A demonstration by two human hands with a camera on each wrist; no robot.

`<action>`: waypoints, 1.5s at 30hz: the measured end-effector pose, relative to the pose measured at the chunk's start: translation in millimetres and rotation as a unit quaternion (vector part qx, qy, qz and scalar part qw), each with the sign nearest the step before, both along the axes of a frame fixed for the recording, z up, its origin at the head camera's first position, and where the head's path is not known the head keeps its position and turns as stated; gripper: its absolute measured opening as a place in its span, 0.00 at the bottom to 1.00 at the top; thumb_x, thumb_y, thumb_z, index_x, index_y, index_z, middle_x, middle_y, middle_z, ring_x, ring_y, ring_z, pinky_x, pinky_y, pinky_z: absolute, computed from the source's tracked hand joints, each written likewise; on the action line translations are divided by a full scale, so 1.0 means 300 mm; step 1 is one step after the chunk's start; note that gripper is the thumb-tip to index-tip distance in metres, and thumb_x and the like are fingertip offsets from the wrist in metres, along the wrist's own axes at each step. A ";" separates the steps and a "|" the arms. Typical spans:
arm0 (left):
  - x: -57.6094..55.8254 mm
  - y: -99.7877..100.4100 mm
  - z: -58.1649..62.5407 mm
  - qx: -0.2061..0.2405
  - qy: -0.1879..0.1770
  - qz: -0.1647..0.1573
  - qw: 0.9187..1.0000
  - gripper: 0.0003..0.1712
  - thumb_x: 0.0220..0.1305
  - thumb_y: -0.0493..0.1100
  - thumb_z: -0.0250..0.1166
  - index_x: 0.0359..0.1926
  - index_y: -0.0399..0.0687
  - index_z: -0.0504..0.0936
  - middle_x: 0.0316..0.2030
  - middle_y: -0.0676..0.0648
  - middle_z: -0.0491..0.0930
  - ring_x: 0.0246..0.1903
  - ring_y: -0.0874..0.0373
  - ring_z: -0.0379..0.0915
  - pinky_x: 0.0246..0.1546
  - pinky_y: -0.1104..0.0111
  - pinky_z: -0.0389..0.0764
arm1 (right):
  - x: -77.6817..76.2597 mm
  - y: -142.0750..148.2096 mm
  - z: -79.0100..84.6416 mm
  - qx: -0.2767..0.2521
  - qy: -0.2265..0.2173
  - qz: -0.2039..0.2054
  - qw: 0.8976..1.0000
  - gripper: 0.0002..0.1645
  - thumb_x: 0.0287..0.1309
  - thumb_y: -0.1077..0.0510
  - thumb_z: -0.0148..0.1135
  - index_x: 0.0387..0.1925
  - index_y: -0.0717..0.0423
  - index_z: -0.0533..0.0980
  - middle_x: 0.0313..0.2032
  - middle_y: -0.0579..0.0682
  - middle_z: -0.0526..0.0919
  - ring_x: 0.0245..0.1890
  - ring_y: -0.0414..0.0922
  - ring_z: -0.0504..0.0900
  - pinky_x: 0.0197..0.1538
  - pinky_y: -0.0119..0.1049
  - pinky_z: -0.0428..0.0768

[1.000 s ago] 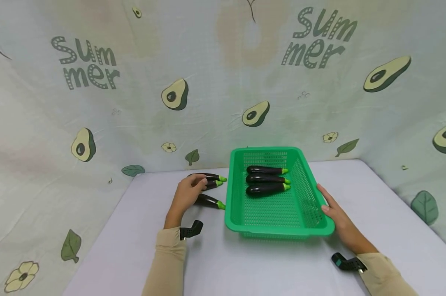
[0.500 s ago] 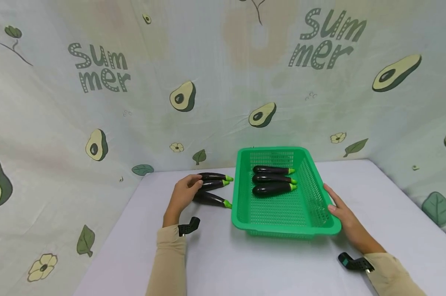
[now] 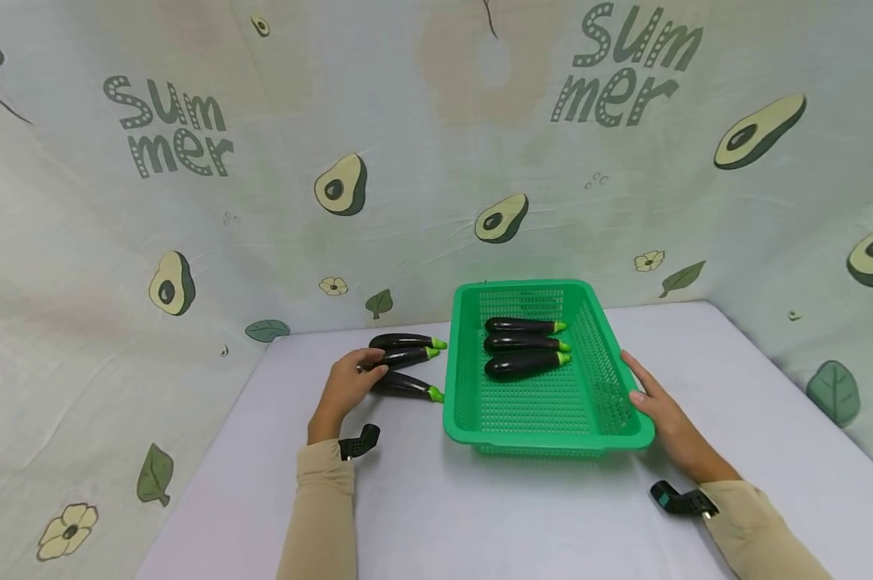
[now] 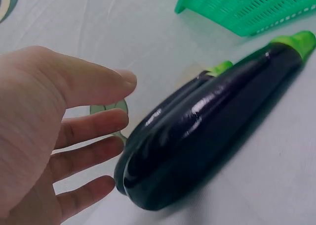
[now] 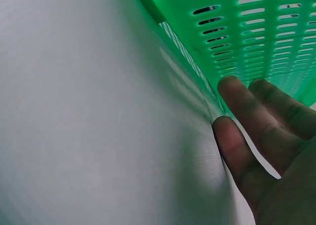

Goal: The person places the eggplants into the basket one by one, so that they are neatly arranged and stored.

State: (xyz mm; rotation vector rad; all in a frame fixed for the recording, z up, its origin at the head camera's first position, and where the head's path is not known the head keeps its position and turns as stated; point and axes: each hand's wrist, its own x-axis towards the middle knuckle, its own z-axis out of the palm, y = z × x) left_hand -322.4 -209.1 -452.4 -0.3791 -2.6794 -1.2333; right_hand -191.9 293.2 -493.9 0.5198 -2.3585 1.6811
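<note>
My left hand [image 3: 344,392] is at the left ends of three dark eggplants on the table: the far one [image 3: 400,341], the middle one [image 3: 407,357] and the near one [image 3: 402,384]. In the left wrist view its fingers [image 4: 94,126] are spread, with thumb apart, just beside a glossy eggplant [image 4: 207,121]; nothing is gripped. Three more eggplants [image 3: 523,364] lie in a row inside the green basket [image 3: 538,440]. My right hand [image 3: 664,419] rests against the basket's right side. In the right wrist view, its nearly straight fingers [image 5: 256,121] touch the perforated wall.
A white cloth [image 3: 523,524] covers the table. Behind it hangs a printed curtain [image 3: 422,121] with avocados and lettering. The basket stands at the right of the loose eggplants, close to their green stems. Each wrist wears a black camera mount [image 3: 360,441].
My left hand has drawn slightly back and left from the far eggplants, which show more fully now. The right hand stays at the basket. The head view has shifted a little.
</note>
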 end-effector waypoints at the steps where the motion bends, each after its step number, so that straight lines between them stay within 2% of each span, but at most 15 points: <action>1: 0.003 -0.003 -0.005 -0.003 -0.001 0.001 1.000 0.21 0.68 0.45 0.67 0.59 0.43 0.81 0.55 0.44 0.80 0.57 0.49 0.73 0.61 0.52 0.72 | 0.000 -0.001 -0.001 0.001 -0.001 0.000 1.000 0.36 0.78 0.57 0.38 0.81 0.43 0.42 0.79 0.51 0.39 0.75 0.37 0.38 0.71 0.37 0.38; 6: 0.008 -0.013 -0.020 -0.018 0.003 0.000 1.000 0.21 0.66 0.44 0.68 0.59 0.45 0.82 0.57 0.43 0.78 0.58 0.47 0.72 0.58 0.50 0.73 | 0.003 -0.003 -0.007 0.002 0.003 -0.001 1.000 0.36 0.78 0.57 0.38 0.81 0.42 0.43 0.79 0.51 0.40 0.74 0.33 0.40 0.69 0.30 0.41; 13: -0.012 -0.018 -0.034 -0.018 0.016 -0.011 1.000 0.19 0.66 0.43 0.69 0.56 0.46 0.85 0.56 0.42 0.78 0.56 0.45 0.72 0.57 0.49 0.72 | -0.003 -0.002 -0.008 0.013 0.028 -0.006 1.000 0.36 0.77 0.60 0.38 0.81 0.46 0.45 0.79 0.54 0.42 0.73 0.29 0.43 0.62 0.17 0.47; 20: -0.007 -0.029 -0.048 -0.020 0.003 -0.005 1.000 0.18 0.64 0.43 0.70 0.55 0.48 0.86 0.58 0.43 0.78 0.64 0.44 0.68 0.64 0.48 0.68 | -0.021 -0.001 0.004 0.018 0.030 -0.003 0.999 0.35 0.78 0.60 0.38 0.81 0.47 0.45 0.79 0.51 0.43 0.72 0.28 0.45 0.61 0.17 0.48; 29: -0.016 -0.034 -0.066 -0.027 0.001 -0.002 1.000 0.16 0.64 0.43 0.70 0.53 0.51 0.87 0.58 0.45 0.78 0.65 0.44 0.67 0.64 0.48 0.68 | -0.001 -0.003 0.002 0.010 0.001 -0.006 1.000 0.35 0.79 0.57 0.36 0.81 0.41 0.43 0.79 0.46 0.42 0.68 0.27 0.47 0.61 0.20 0.46; 34: -0.009 -0.036 -0.076 -0.021 -0.003 -0.002 1.000 0.15 0.64 0.44 0.70 0.53 0.52 0.87 0.57 0.46 0.78 0.64 0.46 0.68 0.62 0.49 0.70 | -0.006 0.000 0.002 0.005 0.009 0.002 1.000 0.35 0.78 0.58 0.36 0.81 0.43 0.43 0.78 0.43 0.44 0.69 0.29 0.48 0.58 0.16 0.51; 41: 0.008 -0.045 -0.081 -0.014 -0.021 -0.011 1.000 0.16 0.65 0.44 0.70 0.53 0.51 0.87 0.57 0.47 0.78 0.64 0.47 0.68 0.61 0.51 0.72 | -0.002 0.004 -0.004 0.003 -0.006 0.001 1.000 0.35 0.79 0.57 0.36 0.81 0.40 0.42 0.78 0.40 0.42 0.70 0.28 0.45 0.61 0.20 0.45; 45: 0.005 -0.046 -0.079 -0.007 -0.034 -0.011 0.999 0.18 0.63 0.44 0.71 0.54 0.53 0.86 0.58 0.47 0.77 0.64 0.47 0.67 0.61 0.50 0.72 | -0.003 0.013 -0.007 0.001 -0.005 0.002 1.000 0.35 0.79 0.57 0.35 0.81 0.41 0.42 0.78 0.39 0.41 0.70 0.27 0.43 0.63 0.22 0.43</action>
